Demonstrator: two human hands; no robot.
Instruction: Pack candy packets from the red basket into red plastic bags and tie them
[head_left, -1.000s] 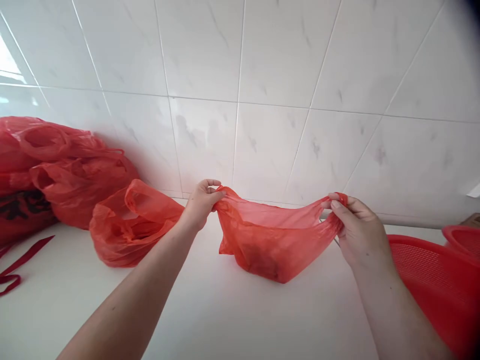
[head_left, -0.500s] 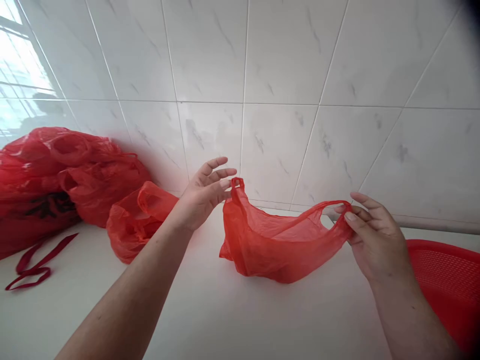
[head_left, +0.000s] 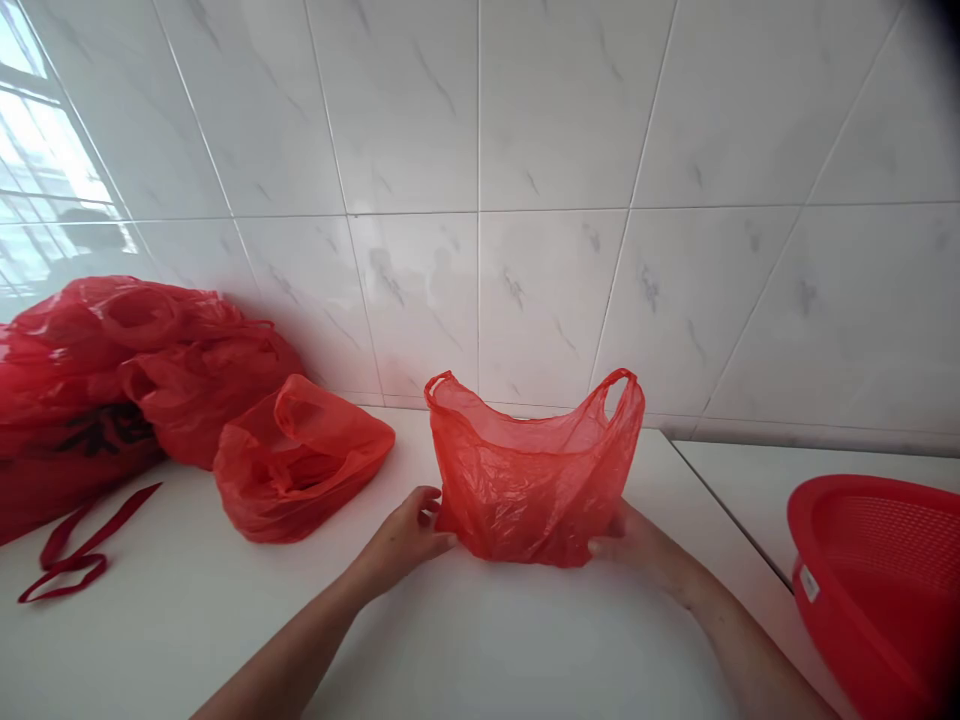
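Note:
A thin red plastic bag (head_left: 525, 490) stands upright on the white surface in front of me, its mouth spread and both loop handles pointing up. At its lower left corner is my left hand (head_left: 409, 535), fingers curled and thumb along the front, with the corner of the bag between them. My right hand (head_left: 626, 545) holds the lower right side, thumb in front and fingers hidden behind the plastic. Whatever may be inside the bag cannot be made out.
To the left sits another open red plastic bag (head_left: 300, 465), beside a large heap of red bags (head_left: 135, 370) with black lettering. A dark red ribbon (head_left: 75, 560) lies nearby. At the right stands a red perforated basket (head_left: 840, 580). A tiled wall (head_left: 555, 300) rises behind.
Both hands have left the bag's handles and come down to its lower sides. The bag, earlier stretched sideways and sagging, now stands upright and narrower.

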